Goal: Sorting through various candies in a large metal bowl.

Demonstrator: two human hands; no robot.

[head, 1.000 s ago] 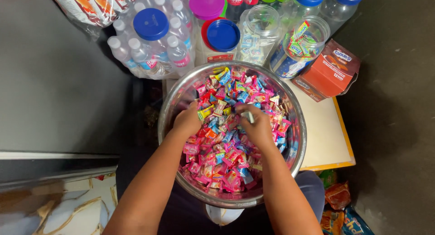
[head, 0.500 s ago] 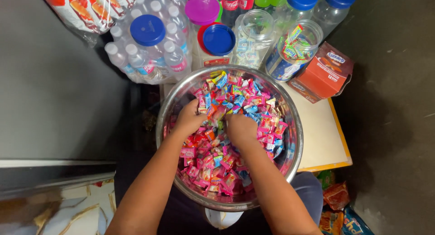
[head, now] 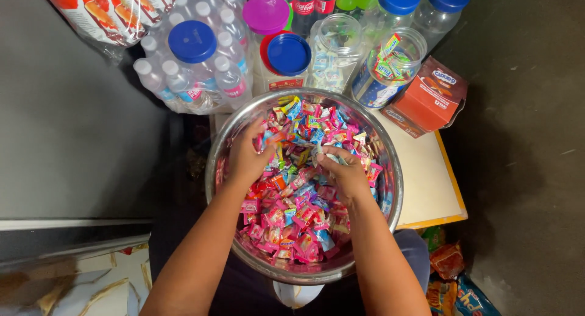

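Right now your hands are working inside the steel bowl (head: 390, 170) of wrapped candies (head: 298, 212): your left hand (head: 247, 161) is pinching a wrapper, and your right hand (head: 344, 176) is gripping a pale one. Your palms and the bowl's near rim are hiding the sweets beneath them.

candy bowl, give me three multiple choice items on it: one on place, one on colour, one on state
1. Where are both hands?
A. inside the steel bowl, in the wrapped candies
B. on the orange box
C. on the water bottles

2. What colour is the lid of the jar just behind the bowl's rim?
A. green
B. blue
C. white

3. How is the clear jar beside the orange box?
A. open, no lid
B. lidded
C. lying flat

Answers:
1 A, the left hand and right hand rest among the candies.
2 B, the blue lid faces up.
3 A, the open jar shows packets through its mouth.
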